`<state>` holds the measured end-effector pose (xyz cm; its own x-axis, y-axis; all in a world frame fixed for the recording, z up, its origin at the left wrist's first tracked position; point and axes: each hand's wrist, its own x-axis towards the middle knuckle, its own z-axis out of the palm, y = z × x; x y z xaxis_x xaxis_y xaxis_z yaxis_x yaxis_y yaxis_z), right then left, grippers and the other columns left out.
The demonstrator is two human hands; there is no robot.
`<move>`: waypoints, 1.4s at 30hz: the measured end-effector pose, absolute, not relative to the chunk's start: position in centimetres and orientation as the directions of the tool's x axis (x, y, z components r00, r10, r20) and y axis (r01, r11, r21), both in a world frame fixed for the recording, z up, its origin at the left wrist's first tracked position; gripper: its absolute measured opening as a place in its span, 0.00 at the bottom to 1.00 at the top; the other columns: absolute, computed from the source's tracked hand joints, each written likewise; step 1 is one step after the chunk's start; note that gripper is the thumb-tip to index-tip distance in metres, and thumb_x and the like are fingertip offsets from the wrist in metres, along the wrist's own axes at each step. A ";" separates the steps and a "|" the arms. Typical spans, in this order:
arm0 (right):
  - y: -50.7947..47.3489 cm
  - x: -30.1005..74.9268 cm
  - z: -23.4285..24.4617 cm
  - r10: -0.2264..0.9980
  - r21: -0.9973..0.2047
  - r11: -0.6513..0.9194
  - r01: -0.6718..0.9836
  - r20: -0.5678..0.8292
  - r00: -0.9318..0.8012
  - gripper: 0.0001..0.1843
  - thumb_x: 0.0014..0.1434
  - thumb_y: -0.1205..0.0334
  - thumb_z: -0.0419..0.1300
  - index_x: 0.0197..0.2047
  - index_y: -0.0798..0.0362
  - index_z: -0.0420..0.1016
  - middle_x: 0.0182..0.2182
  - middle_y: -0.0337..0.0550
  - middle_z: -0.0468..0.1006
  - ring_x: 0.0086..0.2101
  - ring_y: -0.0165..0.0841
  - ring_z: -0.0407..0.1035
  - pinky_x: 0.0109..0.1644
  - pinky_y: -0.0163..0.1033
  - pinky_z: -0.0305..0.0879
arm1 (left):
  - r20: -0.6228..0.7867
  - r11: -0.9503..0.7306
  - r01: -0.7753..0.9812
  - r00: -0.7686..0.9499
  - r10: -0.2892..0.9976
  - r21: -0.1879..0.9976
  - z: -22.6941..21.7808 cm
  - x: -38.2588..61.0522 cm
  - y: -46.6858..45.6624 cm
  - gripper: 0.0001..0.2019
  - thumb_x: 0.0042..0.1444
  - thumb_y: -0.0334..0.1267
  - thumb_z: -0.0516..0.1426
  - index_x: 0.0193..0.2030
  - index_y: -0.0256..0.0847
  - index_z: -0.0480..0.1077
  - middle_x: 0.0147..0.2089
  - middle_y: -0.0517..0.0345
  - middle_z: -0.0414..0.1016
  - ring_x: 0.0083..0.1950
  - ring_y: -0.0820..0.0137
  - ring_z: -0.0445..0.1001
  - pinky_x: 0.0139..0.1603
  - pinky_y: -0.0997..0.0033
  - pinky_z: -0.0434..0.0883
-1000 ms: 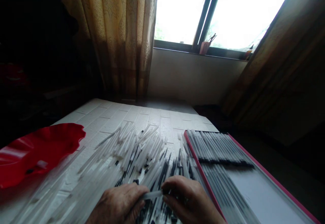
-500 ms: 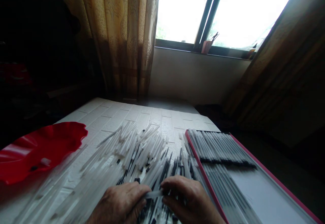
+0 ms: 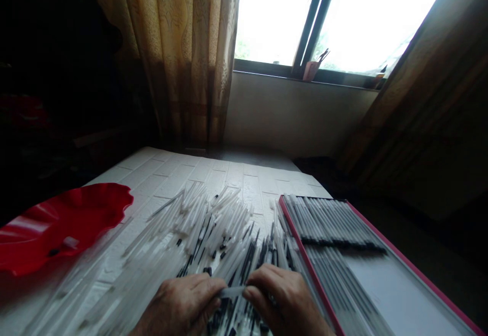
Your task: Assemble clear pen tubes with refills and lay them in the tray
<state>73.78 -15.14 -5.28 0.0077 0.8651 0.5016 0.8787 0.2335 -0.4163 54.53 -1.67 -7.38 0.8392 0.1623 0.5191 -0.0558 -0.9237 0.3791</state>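
Observation:
Between my two hands lies a short translucent white pen barrel (image 3: pixel 233 292), held roughly level above the pile. My left hand (image 3: pixel 186 300) pinches its left end between thumb and fingers. At the other end, the thumb and curled fingers of my right hand (image 3: pixel 284 295) close on it; whatever else they hold is hidden. Below and beyond both hands spreads a loose heap of clear pen barrels (image 3: pixel 224 221), mixed with dark refills (image 3: pixel 249 254) and small black caps (image 3: pixel 208 271). To the right, a red-edged box (image 3: pixel 301 254) holds rows of capped clear pens (image 3: pixel 328 219).
A red wavy-rimmed bowl (image 3: pixel 87 193) with a few small pieces inside stands at the left. The table (image 3: pixel 244 173) has a white brick-pattern cover. Behind it are a patterned curtain (image 3: pixel 183 61) and a window, with a pink cup (image 3: pixel 310 70) on the sill.
My right thumb and fingers have shifted slightly and closed in on the barrel's right end. My left hand keeps its pinch almost unmoved.

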 end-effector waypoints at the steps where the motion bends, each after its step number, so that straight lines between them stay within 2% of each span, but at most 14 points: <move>1: -15.1 73.8 -5.6 0.863 -0.385 0.223 0.896 0.506 0.002 0.24 0.72 0.55 0.46 0.28 0.53 0.71 0.21 0.40 0.74 0.22 0.28 0.70 0.27 0.30 0.58 | 0.530 -0.927 -0.068 0.835 0.150 0.370 -7.6 54.6 -1.6 0.12 0.69 0.38 0.46 0.46 0.45 0.70 0.30 0.59 0.78 0.31 0.70 0.79 0.33 0.80 0.75; 5: -14.7 73.5 -6.9 0.817 -0.307 0.180 0.935 0.575 0.032 0.32 0.74 0.53 0.38 0.20 0.51 0.63 0.15 0.36 0.66 0.16 0.26 0.62 0.23 0.35 0.49 | 0.556 -0.937 -0.077 0.820 0.134 0.340 -8.1 54.7 -1.4 0.12 0.69 0.39 0.45 0.46 0.45 0.70 0.31 0.58 0.78 0.30 0.70 0.79 0.32 0.80 0.75; 8: -14.7 73.5 -6.6 0.830 -0.390 0.183 0.903 0.553 0.071 0.32 0.73 0.51 0.36 0.20 0.51 0.63 0.15 0.35 0.65 0.16 0.26 0.61 0.22 0.34 0.49 | 0.564 -0.934 -0.075 0.812 0.146 0.350 -7.8 54.7 -1.4 0.11 0.69 0.38 0.47 0.47 0.45 0.70 0.31 0.59 0.79 0.30 0.71 0.80 0.33 0.81 0.75; 10: -14.9 73.6 -5.7 0.870 -0.503 0.191 0.843 0.485 0.093 0.27 0.72 0.52 0.40 0.27 0.51 0.68 0.20 0.36 0.71 0.20 0.27 0.66 0.25 0.32 0.55 | 0.558 -0.927 -0.053 0.811 0.178 0.372 -7.4 54.6 -1.5 0.10 0.69 0.38 0.47 0.47 0.45 0.70 0.31 0.60 0.79 0.31 0.71 0.80 0.34 0.81 0.76; 13: -15.3 73.9 -4.6 0.920 -0.661 0.184 0.727 0.377 0.110 0.06 0.64 0.60 0.53 0.42 0.51 0.68 0.31 0.40 0.78 0.26 0.28 0.70 0.29 0.30 0.62 | 0.547 -0.919 -0.029 0.811 0.209 0.394 -7.0 54.5 -1.5 0.10 0.68 0.38 0.48 0.48 0.45 0.70 0.32 0.60 0.79 0.32 0.71 0.80 0.35 0.80 0.76; 14: -15.4 74.0 -4.6 0.924 -0.684 0.190 0.704 0.367 0.107 0.06 0.62 0.64 0.55 0.43 0.51 0.67 0.32 0.40 0.78 0.26 0.28 0.71 0.29 0.30 0.63 | 0.548 -0.919 -0.029 0.809 0.210 0.394 -6.9 54.5 -1.5 0.10 0.68 0.38 0.48 0.48 0.45 0.70 0.32 0.60 0.79 0.32 0.71 0.80 0.35 0.80 0.76; 17: -15.5 74.1 -4.8 0.914 -0.662 0.229 0.714 0.398 0.075 0.07 0.59 0.69 0.54 0.40 0.51 0.68 0.31 0.41 0.77 0.28 0.29 0.71 0.32 0.31 0.65 | 0.568 -0.925 -0.036 0.798 0.201 0.379 -7.0 54.5 -1.6 0.10 0.68 0.38 0.48 0.49 0.46 0.69 0.32 0.60 0.79 0.32 0.71 0.80 0.36 0.79 0.76; 22: -15.3 74.1 -5.0 0.906 -0.577 0.223 0.785 0.420 0.051 0.03 0.62 0.66 0.54 0.37 0.52 0.69 0.28 0.41 0.76 0.27 0.30 0.70 0.32 0.31 0.64 | 0.569 -0.925 -0.043 0.799 0.195 0.378 -7.0 54.5 -1.6 0.10 0.68 0.38 0.48 0.48 0.46 0.70 0.31 0.60 0.79 0.31 0.71 0.80 0.35 0.80 0.76; 30: -15.0 73.8 -5.8 0.898 -0.439 0.173 0.882 0.437 0.042 0.19 0.68 0.61 0.46 0.25 0.50 0.63 0.19 0.36 0.69 0.20 0.27 0.65 0.25 0.32 0.54 | 0.517 -0.920 -0.024 0.833 0.198 0.392 -6.5 54.4 -2.0 0.09 0.68 0.36 0.48 0.45 0.45 0.70 0.32 0.59 0.79 0.32 0.70 0.80 0.35 0.80 0.76; 32: -15.1 73.8 -5.7 0.899 -0.463 0.172 0.870 0.435 0.054 0.18 0.68 0.60 0.47 0.25 0.50 0.64 0.19 0.36 0.69 0.20 0.28 0.65 0.25 0.32 0.54 | 0.534 -0.919 -0.048 0.826 0.184 0.391 -7.0 54.5 -1.8 0.10 0.69 0.37 0.48 0.45 0.44 0.70 0.31 0.59 0.79 0.32 0.70 0.80 0.34 0.80 0.76; 35: -15.2 73.9 -5.4 0.924 -0.574 0.178 0.799 0.377 0.065 0.03 0.62 0.62 0.54 0.37 0.51 0.68 0.27 0.37 0.75 0.25 0.29 0.69 0.29 0.30 0.61 | 0.523 -0.913 -0.039 0.829 0.197 0.406 -7.7 54.5 -1.4 0.10 0.68 0.37 0.48 0.46 0.45 0.70 0.32 0.58 0.78 0.32 0.70 0.80 0.33 0.80 0.75; 37: -15.3 74.0 -5.3 0.933 -0.628 0.188 0.755 0.355 0.063 0.06 0.59 0.67 0.56 0.41 0.50 0.67 0.31 0.38 0.76 0.26 0.28 0.71 0.31 0.30 0.63 | 0.523 -0.914 -0.028 0.827 0.207 0.406 -7.8 54.5 -1.4 0.10 0.68 0.38 0.48 0.47 0.45 0.69 0.32 0.58 0.78 0.33 0.70 0.80 0.33 0.80 0.75; 39: -15.3 74.0 -5.3 0.927 -0.633 0.200 0.748 0.369 0.064 0.06 0.59 0.69 0.54 0.40 0.50 0.67 0.30 0.37 0.76 0.26 0.28 0.70 0.31 0.29 0.63 | 0.536 -0.918 -0.031 0.820 0.203 0.395 -7.7 54.5 -1.4 0.10 0.68 0.38 0.47 0.47 0.44 0.69 0.32 0.58 0.78 0.33 0.70 0.80 0.34 0.79 0.76; 42: -15.3 74.0 -5.4 0.920 -0.583 0.195 0.789 0.387 0.059 0.03 0.60 0.67 0.55 0.36 0.50 0.67 0.27 0.36 0.75 0.25 0.28 0.69 0.30 0.30 0.62 | 0.544 -0.923 -0.035 0.816 0.195 0.384 -7.4 54.4 -1.5 0.10 0.68 0.37 0.48 0.47 0.45 0.70 0.31 0.59 0.79 0.32 0.70 0.80 0.34 0.80 0.76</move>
<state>73.99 -15.32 -5.40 0.0585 0.9203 0.3868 0.7887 0.1949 -0.5830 54.45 -1.50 -7.43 0.8164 0.1953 0.5435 -0.0350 -0.9226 0.3841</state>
